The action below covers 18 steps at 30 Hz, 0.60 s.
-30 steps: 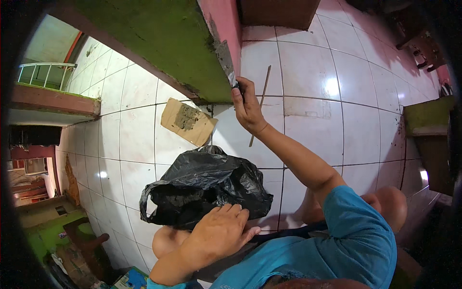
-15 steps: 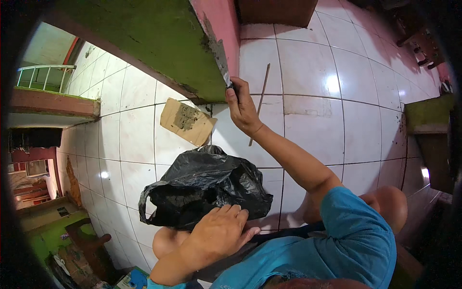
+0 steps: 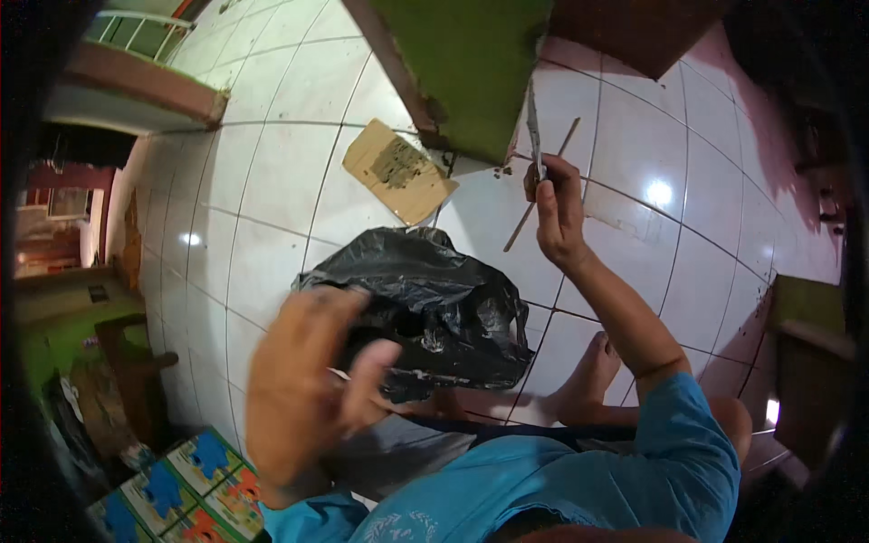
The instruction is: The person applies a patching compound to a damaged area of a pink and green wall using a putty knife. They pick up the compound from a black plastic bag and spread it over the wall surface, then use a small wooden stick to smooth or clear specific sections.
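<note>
My right hand [image 3: 563,213] is closed round the handle of a trowel [image 3: 533,127], its thin metal blade pointing away from me and seen nearly edge-on. The blade is just right of the end of the green wall [image 3: 471,72]; whether they touch I cannot tell. Nearer to me, my left hand [image 3: 303,380] is raised at the left side of a crumpled black plastic bag [image 3: 425,312], blurred, thumb and fingers apart, with nothing seen in it. What lies inside the bag is too dark to make out. Beyond it, grey mortar [image 3: 398,165] lies on a piece of cardboard [image 3: 362,149].
A thin stick [image 3: 520,228] lies on the white floor tiles [image 3: 290,172] beside my right hand. A colourful printed mat [image 3: 172,498] is at the lower left. Dark brown furniture [image 3: 634,36] stands at the far side, and a green and brown block [image 3: 815,312] at the right.
My view has turned, so the scene sits differently. The trowel has come away from the mortar-smeared pink wall edge. My left hand has lifted from the bag's near edge and moved left, its fingers spreading.
</note>
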Each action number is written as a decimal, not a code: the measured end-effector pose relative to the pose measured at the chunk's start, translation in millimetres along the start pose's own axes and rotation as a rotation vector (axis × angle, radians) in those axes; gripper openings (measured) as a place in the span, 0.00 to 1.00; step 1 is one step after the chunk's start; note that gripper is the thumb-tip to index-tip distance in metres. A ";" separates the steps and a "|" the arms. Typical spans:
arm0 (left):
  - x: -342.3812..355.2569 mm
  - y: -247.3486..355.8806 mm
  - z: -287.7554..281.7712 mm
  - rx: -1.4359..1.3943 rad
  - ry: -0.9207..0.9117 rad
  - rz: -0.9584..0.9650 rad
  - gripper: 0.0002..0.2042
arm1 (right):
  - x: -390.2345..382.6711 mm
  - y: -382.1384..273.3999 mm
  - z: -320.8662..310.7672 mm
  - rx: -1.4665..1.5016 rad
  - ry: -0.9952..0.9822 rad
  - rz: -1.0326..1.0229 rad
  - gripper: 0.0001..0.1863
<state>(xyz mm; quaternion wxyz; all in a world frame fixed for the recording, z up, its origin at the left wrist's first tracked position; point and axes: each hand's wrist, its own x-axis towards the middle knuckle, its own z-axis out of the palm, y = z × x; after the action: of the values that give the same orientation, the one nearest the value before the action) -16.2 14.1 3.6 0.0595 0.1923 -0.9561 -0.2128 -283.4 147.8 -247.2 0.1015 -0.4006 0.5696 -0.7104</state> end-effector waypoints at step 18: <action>-49.5 -77.2 32.3 -0.320 0.263 -0.587 0.07 | 32.0 -223.2 -87.7 -0.704 -0.484 0.770 0.18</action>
<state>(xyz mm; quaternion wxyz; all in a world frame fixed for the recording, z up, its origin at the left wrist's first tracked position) 49.4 -18.5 -60.3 0.1475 0.4727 -0.7989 -0.3414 -294.9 266.2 -36.6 0.3409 -0.3253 0.8371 -0.2778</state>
